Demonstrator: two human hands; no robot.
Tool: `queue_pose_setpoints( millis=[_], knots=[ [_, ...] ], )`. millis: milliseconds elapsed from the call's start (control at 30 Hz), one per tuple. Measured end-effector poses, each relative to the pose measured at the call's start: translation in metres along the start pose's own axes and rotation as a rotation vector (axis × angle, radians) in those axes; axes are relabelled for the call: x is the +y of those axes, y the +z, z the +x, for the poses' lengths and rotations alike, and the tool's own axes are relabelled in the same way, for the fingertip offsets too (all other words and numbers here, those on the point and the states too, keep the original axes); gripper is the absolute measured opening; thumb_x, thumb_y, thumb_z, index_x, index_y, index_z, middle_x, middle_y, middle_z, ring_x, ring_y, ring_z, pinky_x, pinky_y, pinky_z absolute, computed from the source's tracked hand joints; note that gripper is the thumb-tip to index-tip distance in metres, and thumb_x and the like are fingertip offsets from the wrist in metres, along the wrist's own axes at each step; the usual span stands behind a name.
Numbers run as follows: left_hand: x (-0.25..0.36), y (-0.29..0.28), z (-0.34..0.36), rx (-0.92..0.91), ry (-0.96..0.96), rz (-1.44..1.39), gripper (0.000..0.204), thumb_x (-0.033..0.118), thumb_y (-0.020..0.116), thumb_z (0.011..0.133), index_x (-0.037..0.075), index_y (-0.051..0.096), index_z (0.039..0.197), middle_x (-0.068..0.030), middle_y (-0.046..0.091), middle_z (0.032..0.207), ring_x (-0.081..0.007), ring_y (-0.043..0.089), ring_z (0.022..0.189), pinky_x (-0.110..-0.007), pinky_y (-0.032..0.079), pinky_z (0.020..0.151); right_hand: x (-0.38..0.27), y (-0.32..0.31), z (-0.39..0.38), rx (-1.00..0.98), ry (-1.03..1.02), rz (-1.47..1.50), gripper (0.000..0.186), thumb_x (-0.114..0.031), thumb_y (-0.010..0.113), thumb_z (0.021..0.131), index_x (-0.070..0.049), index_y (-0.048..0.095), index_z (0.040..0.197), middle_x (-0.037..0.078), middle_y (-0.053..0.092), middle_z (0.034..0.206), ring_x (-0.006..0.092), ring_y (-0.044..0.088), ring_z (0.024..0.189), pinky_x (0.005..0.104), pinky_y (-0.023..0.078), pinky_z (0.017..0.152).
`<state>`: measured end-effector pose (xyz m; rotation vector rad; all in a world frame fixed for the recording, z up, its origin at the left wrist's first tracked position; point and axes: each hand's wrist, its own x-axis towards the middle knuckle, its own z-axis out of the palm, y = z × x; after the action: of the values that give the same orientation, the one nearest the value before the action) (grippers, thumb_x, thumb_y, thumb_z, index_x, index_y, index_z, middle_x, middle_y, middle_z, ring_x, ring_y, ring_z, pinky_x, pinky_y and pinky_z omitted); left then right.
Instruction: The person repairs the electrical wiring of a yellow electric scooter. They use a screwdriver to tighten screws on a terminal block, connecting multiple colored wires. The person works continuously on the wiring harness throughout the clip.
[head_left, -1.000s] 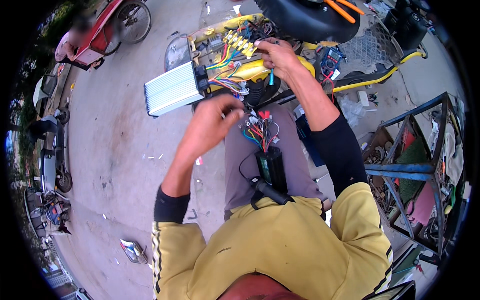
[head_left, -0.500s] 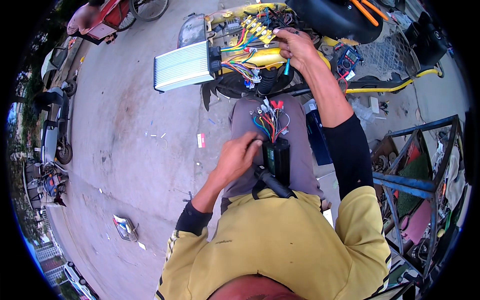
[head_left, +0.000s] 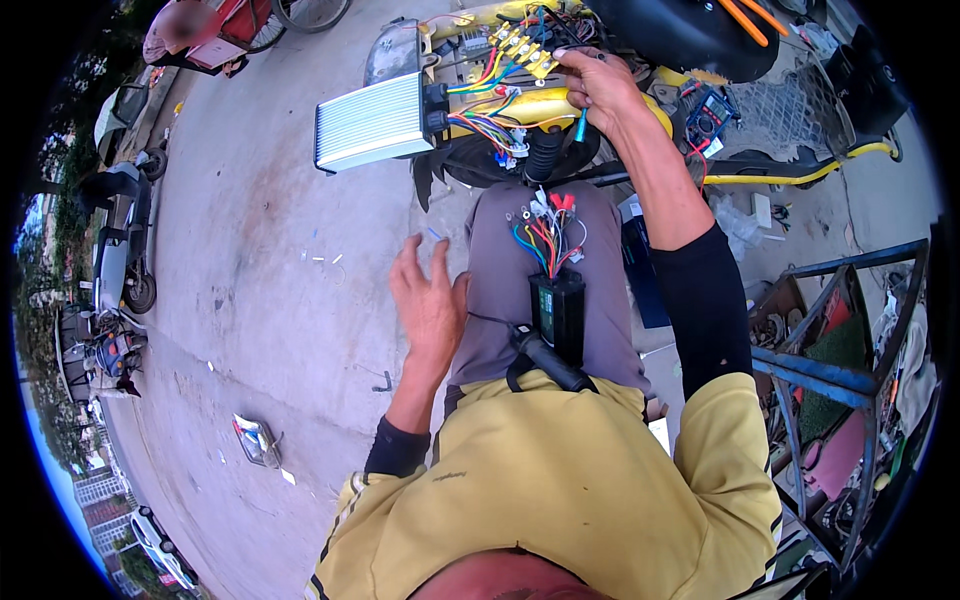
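My right hand [head_left: 600, 85] is stretched forward into the coloured wire bundle [head_left: 490, 110] of a yellow scooter frame [head_left: 520, 105], gripping wires next to a yellow terminal strip [head_left: 520, 45]. A ribbed silver controller box [head_left: 368, 122] hangs on those wires at the left. My left hand [head_left: 428, 300] hovers with fingers spread beside my left thigh, holding nothing. On my lap lies a black module [head_left: 558, 315] with a fan of coloured wires [head_left: 545, 230] at its far end and a black handle [head_left: 545, 360] at its near end.
Bare concrete ground lies to the left, with a crushed packet [head_left: 255, 440] and small scraps on it. Parked scooters [head_left: 115, 260] stand at the far left. A blue metal rack [head_left: 840, 370] with clutter is close on my right. A multimeter [head_left: 710, 110] lies beyond my right forearm.
My left hand has drawn back from the wires near the scooter to the lap wires, then off to the left of my thigh, fingers spread. The right hand stays in the wire bundle.
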<state>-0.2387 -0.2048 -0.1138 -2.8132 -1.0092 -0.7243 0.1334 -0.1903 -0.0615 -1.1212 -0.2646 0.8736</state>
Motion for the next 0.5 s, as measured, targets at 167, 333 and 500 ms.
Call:
queue_pose_setpoints(
  millis=[167, 333, 500],
  knots=[
    [0.013, 0.019, 0.035, -0.244, -0.065, -0.521, 0.033, 0.010, 0.077, 0.097, -0.001, 0.071, 0.127, -0.0191, 0.068, 0.119, -0.0368, 0.066, 0.111, -0.045, 0.054, 0.097, 0.001, 0.001, 0.004, -0.017, 0.000, 0.000, 0.017, -0.008, 0.077, 0.101, -0.009, 0.061, 0.095, -0.003, 0.054, 0.078, 0.0045, 0.039, 0.055, 0.0246, 0.028, 0.045],
    [0.013, 0.059, 0.058, -0.431, -0.289, -0.843, 0.034, 0.014, 0.078, 0.098, -0.007, 0.071, 0.124, -0.0214, 0.069, 0.112, -0.0362, 0.070, 0.097, -0.045, 0.056, 0.089, 0.006, -0.003, 0.008, -0.003, -0.027, 0.014, 0.010, -0.006, 0.075, 0.100, -0.004, 0.066, 0.096, -0.001, 0.057, 0.079, 0.0067, 0.043, 0.058, 0.0271, 0.031, 0.047],
    [0.018, 0.068, 0.067, -0.543, -0.351, -0.963, 0.029, 0.007, 0.080, 0.096, -0.003, 0.069, 0.121, -0.0084, 0.069, 0.109, -0.0146, 0.065, 0.094, -0.033, 0.054, 0.084, 0.001, 0.001, 0.001, -0.004, -0.021, 0.009, 0.010, -0.006, 0.075, 0.099, -0.004, 0.066, 0.095, -0.001, 0.057, 0.079, 0.0067, 0.044, 0.059, 0.0269, 0.031, 0.047]
  ],
)
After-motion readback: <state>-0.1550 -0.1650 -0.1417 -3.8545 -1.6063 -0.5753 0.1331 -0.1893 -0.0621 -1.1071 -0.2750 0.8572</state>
